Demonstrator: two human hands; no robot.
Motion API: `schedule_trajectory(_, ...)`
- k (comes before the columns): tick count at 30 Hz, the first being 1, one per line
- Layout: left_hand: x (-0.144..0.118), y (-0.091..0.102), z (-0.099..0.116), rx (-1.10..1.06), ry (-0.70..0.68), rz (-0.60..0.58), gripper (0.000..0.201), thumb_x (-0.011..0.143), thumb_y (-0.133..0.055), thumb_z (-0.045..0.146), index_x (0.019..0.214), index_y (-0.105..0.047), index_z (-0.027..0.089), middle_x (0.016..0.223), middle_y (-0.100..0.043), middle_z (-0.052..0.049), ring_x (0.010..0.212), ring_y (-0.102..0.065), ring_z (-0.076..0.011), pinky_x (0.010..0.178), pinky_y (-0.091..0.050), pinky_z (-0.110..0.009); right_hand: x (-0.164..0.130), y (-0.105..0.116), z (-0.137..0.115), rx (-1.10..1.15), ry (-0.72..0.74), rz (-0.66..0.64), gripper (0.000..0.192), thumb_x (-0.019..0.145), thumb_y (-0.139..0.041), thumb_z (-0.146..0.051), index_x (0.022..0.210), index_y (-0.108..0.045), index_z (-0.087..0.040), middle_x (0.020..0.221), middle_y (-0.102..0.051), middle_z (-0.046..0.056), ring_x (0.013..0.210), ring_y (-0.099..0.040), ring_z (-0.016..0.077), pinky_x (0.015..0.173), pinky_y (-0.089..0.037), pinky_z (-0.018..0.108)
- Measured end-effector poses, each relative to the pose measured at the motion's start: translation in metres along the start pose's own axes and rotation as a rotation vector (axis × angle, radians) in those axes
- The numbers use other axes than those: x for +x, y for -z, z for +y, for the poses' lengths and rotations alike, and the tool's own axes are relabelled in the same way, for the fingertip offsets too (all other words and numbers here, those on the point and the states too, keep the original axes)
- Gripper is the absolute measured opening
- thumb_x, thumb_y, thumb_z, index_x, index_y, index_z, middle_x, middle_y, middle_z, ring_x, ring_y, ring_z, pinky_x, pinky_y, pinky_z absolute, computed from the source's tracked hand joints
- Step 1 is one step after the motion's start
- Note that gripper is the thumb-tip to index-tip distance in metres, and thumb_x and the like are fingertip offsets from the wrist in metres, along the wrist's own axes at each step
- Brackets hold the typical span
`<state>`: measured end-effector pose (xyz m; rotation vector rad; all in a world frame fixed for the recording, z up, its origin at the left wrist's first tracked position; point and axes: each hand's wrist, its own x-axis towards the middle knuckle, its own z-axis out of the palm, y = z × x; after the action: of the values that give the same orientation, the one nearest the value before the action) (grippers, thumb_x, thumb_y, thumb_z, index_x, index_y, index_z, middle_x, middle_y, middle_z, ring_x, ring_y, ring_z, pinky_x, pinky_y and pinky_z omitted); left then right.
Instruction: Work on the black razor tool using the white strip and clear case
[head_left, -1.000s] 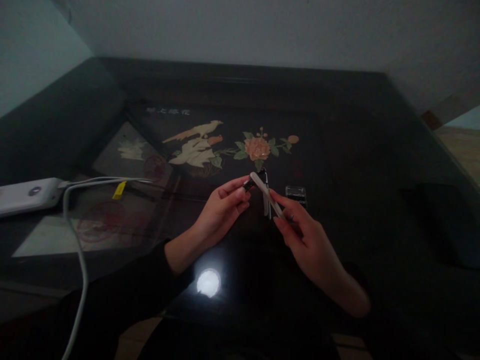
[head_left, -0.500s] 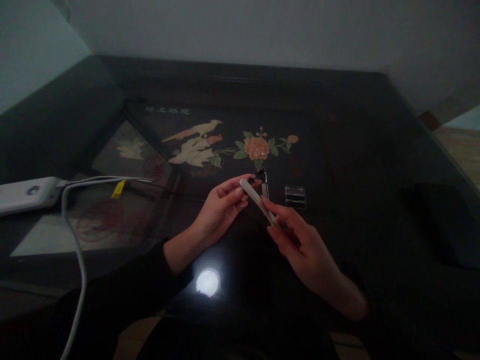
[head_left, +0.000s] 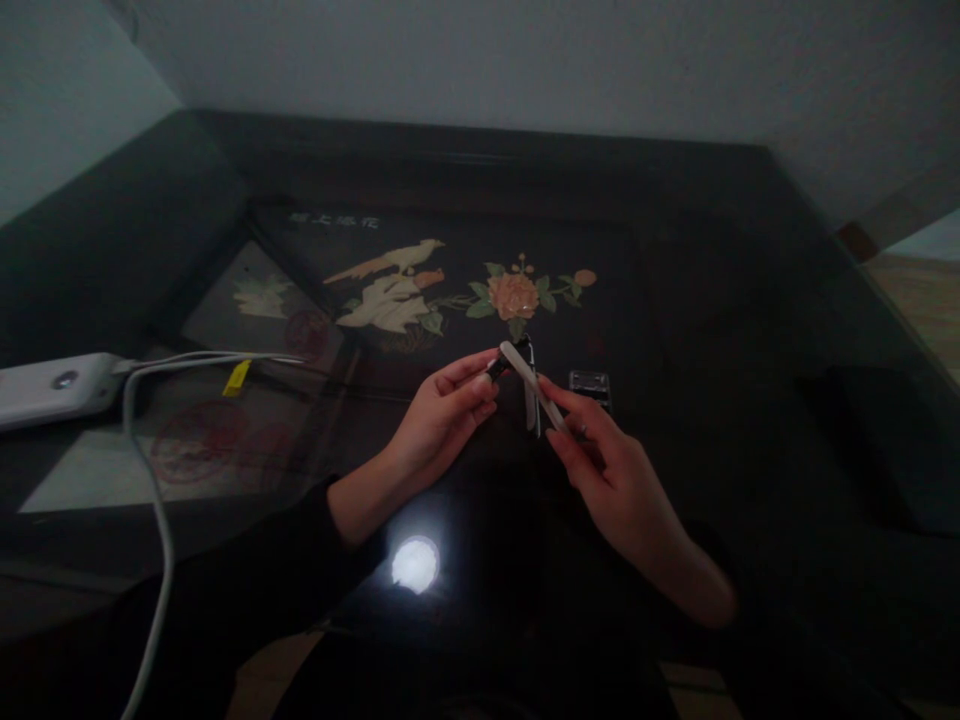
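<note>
Gripping a slim, pale, flat stick (head_left: pixel 531 381), the right hand (head_left: pixel 619 475) has its tip beside a small black piece (head_left: pixel 495 369) pinched by the left hand (head_left: pixel 439 415), over the dark, glossy table (head_left: pixel 720 300)!

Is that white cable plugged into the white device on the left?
Plugged in, it seems: an end of the white cable meets the white device's edge, with no visible gap.

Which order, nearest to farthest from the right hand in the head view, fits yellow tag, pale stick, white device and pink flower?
1. Pale stick, held in the right hand.
2. Pink flower, on the tabletop ahead.
3. Yellow tag, to the left, by the white cable.
4. White device, at the far left edge.
</note>
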<state>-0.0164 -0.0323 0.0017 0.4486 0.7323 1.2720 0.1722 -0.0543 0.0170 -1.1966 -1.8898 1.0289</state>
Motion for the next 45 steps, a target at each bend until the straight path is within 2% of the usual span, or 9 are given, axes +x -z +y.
schedule_trajectory(4, 0.0002, -0.0008, 0.0003, 0.012, -0.018, -0.005, 0.044, 0.055, -0.093, 0.027, 0.095, -0.077, 0.016, 0.081, -0.071, 0.000, 0.062, -0.054, -0.0036, 0.059, -0.047, -0.014, -0.0022, 0.0002, -0.0027, 0.033, 0.000, -0.028, 0.039, 0.096, -0.048, -0.015, 0.135, -0.054, -0.020, 0.110, -0.071, 0.009, 0.100, -0.069, 0.0219, 0.089, -0.057, 0.040)
schedule_trajectory(7, 0.0003, -0.0016, 0.0007, 0.029, -0.018, -0.008, 0.046, 0.056, -0.093, 0.030, 0.097, -0.077, 0.015, 0.091, -0.075, -0.003, 0.063, -0.055, -0.0031, 0.062, -0.048, -0.014, -0.0043, -0.0001, -0.0048, 0.062, 0.021, -0.048, 0.039, 0.097, -0.049, -0.017, 0.135, -0.054, -0.021, 0.105, -0.071, 0.007, 0.097, -0.069, 0.0210, 0.088, -0.057, 0.039)
schedule_trajectory(14, 0.0014, -0.0008, 0.0000, 0.073, -0.025, -0.031, 0.039, 0.061, -0.090, 0.032, 0.095, -0.078, 0.019, 0.098, -0.077, -0.006, 0.086, -0.067, -0.0125, 0.071, -0.050, -0.018, -0.0069, -0.0013, -0.0083, 0.104, 0.061, -0.081, 0.039, 0.096, -0.051, -0.017, 0.135, -0.055, -0.023, 0.090, -0.069, 0.003, 0.087, -0.070, 0.0185, 0.082, -0.059, 0.035)
schedule_trajectory(17, 0.0015, -0.0003, 0.0002, 0.084, -0.014, -0.020, 0.038, 0.063, -0.089, 0.030, 0.098, -0.077, 0.019, 0.101, -0.076, -0.007, 0.084, -0.067, -0.0123, 0.071, -0.049, -0.020, -0.0063, -0.0009, -0.0086, 0.093, 0.048, -0.071, 0.039, 0.096, -0.049, -0.017, 0.134, -0.055, -0.023, 0.095, -0.071, 0.004, 0.086, -0.070, 0.0183, 0.080, -0.059, 0.034)
schedule_trajectory(21, 0.0006, -0.0003, 0.0005, 0.066, 0.008, -0.012, 0.041, 0.061, -0.090, 0.029, 0.099, -0.076, 0.018, 0.101, -0.075, -0.005, 0.075, -0.062, -0.0074, 0.068, -0.049, -0.017, -0.0042, -0.0002, -0.0071, 0.058, 0.031, -0.048, 0.039, 0.096, -0.048, -0.016, 0.134, -0.055, -0.023, 0.106, -0.072, 0.006, 0.089, -0.070, 0.0190, 0.081, -0.059, 0.036)
schedule_trajectory(28, -0.0016, -0.0014, -0.0002, 0.016, -0.004, -0.023, 0.043, 0.058, -0.092, 0.030, 0.096, -0.076, 0.017, 0.081, -0.072, 0.000, 0.064, -0.055, -0.0049, 0.061, -0.047, -0.016, -0.0012, 0.0010, -0.0020, -0.011, 0.017, 0.002, 0.040, 0.096, -0.048, -0.015, 0.135, -0.055, -0.022, 0.110, -0.071, 0.007, 0.098, -0.070, 0.0205, 0.091, -0.057, 0.040)
schedule_trajectory(35, -0.0011, -0.0013, -0.0003, 0.024, -0.003, -0.007, 0.043, 0.059, -0.091, 0.029, 0.097, -0.076, 0.015, 0.091, -0.074, -0.003, 0.064, -0.054, -0.0044, 0.062, -0.047, -0.016, -0.0033, -0.0001, -0.0043, 0.027, 0.019, -0.029, 0.040, 0.096, -0.049, -0.016, 0.135, -0.055, -0.024, 0.111, -0.071, 0.008, 0.096, -0.070, 0.0216, 0.086, -0.059, 0.040)
schedule_trajectory(41, 0.0001, -0.0005, -0.0004, 0.046, 0.010, -0.034, 0.040, 0.062, -0.090, 0.030, 0.099, -0.076, 0.018, 0.103, -0.075, -0.007, 0.082, -0.065, -0.0104, 0.067, -0.048, -0.017, -0.0064, -0.0008, -0.0098, 0.084, 0.047, -0.084, 0.038, 0.096, -0.049, -0.017, 0.133, -0.055, -0.023, 0.111, -0.072, 0.007, 0.096, -0.071, 0.0202, 0.086, -0.059, 0.037)
schedule_trajectory(45, 0.0003, -0.0003, -0.0004, 0.033, 0.016, -0.034, 0.040, 0.063, -0.090, 0.031, 0.099, -0.077, 0.019, 0.104, -0.075, -0.006, 0.076, -0.063, -0.0075, 0.066, -0.048, -0.016, -0.0057, -0.0009, -0.0084, 0.074, 0.049, -0.076, 0.038, 0.096, -0.050, -0.016, 0.134, -0.055, -0.022, 0.112, -0.072, 0.007, 0.096, -0.071, 0.0198, 0.087, -0.059, 0.037)
